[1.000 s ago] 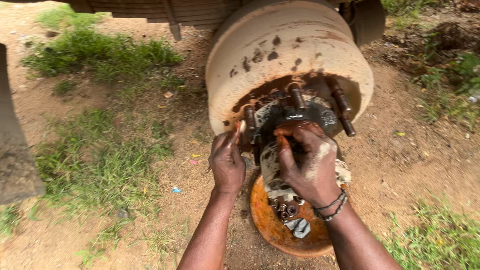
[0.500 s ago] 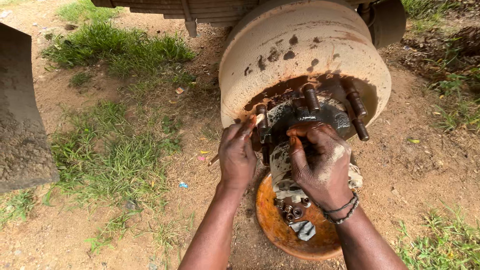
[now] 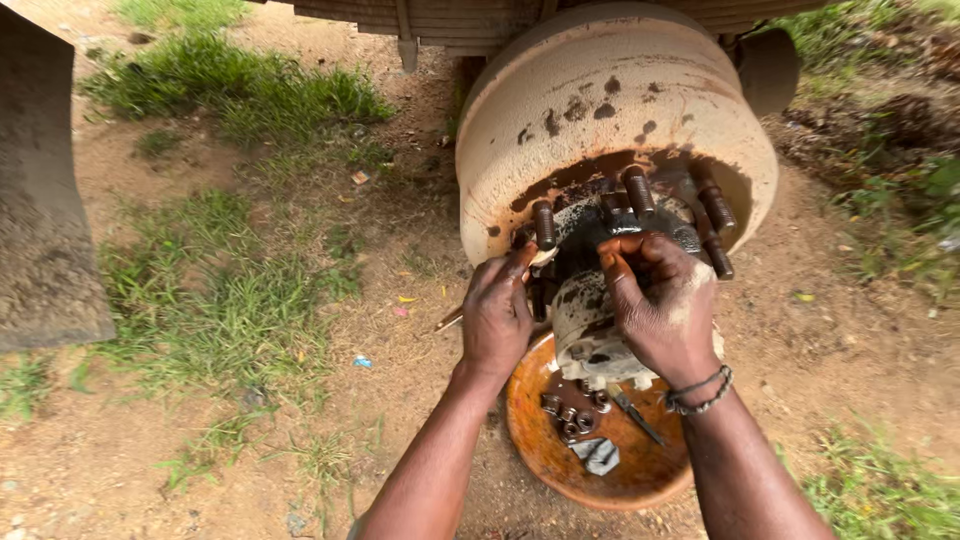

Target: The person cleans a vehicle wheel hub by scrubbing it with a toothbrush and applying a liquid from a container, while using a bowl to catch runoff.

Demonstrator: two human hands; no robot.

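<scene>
Left hand (image 3: 496, 318) and right hand (image 3: 662, 310) gripping greasy hub (image 3: 600, 335) at rusty brake drum (image 3: 600, 110); orange pan (image 3: 600, 450) with nuts (image 3: 570, 415) beneath.

The centre of the hub (image 3: 600, 300) is covered by the left hand (image 3: 497, 318) and right hand (image 3: 662, 310), so the part gripped there cannot be identified. The brake drum (image 3: 600, 110) is cut off at the top edge, as is the vehicle underside (image 3: 440, 18). The small parts (image 3: 572, 412) in the orange dish (image 3: 560, 465) are too small to be told apart. The grey slab (image 3: 45, 220) is cropped by the left edge. Both forearms are cut off at the bottom edge.
</scene>
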